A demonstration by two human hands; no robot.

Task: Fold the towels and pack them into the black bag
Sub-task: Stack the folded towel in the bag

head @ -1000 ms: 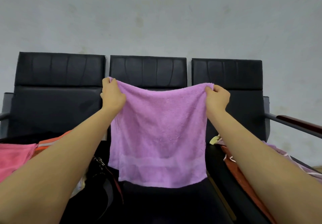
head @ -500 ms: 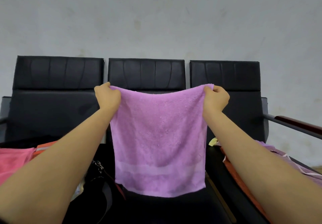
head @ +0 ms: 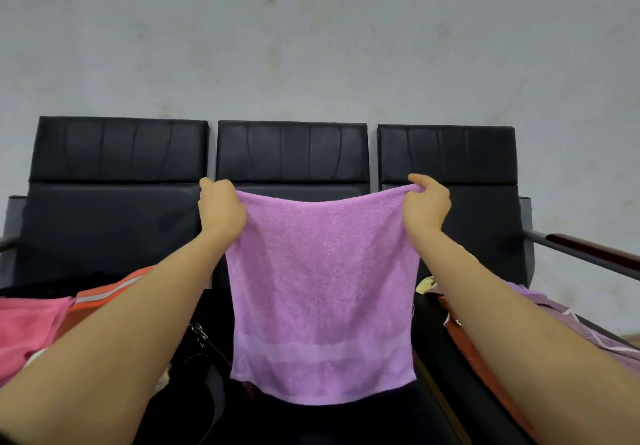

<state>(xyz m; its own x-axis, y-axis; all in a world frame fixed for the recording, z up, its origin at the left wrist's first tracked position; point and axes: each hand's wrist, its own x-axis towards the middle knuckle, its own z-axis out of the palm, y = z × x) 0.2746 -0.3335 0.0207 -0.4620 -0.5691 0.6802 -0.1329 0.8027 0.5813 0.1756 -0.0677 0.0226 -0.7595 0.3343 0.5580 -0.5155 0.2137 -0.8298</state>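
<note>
A purple towel (head: 322, 292) hangs spread out in the air in front of the middle seat. My left hand (head: 220, 210) grips its top left corner and my right hand (head: 424, 207) pinches its top right corner. Its lower edge hangs just above the seat. The black bag (head: 194, 375) lies low on the left between my left arm and the towel, with a metal clasp showing; most of it is hidden. A pink towel (head: 24, 327) and an orange towel (head: 104, 294) lie on the left seat.
A row of three black chairs (head: 117, 202) stands against a grey wall. More cloths, purple (head: 588, 327) and orange (head: 485, 358), lie on the right seat under my right arm. A dark armrest (head: 588, 254) sticks out at the right.
Both hands still hold the towel's top corners. The towel has sagged a little along its top edge and hangs slightly lower; my right hand's hold has shifted to a fingertip pinch.
</note>
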